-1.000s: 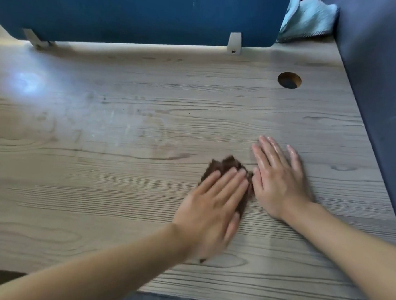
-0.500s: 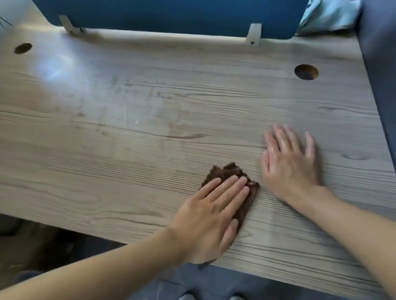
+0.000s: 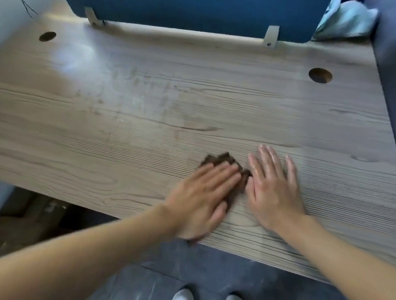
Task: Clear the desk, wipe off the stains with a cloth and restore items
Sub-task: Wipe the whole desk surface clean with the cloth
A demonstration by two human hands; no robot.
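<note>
Low centre of the frame, the left hand [image 3: 203,196] presses flat, fingers straight, on a crumpled dark brown cloth [image 3: 224,162] on the grey wood-grain desk [image 3: 148,114]. Just right, the right hand [image 3: 273,189] rests flat, fingers spread.

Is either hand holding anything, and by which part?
Nothing is gripped. The left hand presses flat on top of the brown cloth; the right hand lies flat on the desk.

Brown cloth [image 3: 224,160], seemingly crumpled, on wooden desk [image 3: 148,114].
</note>
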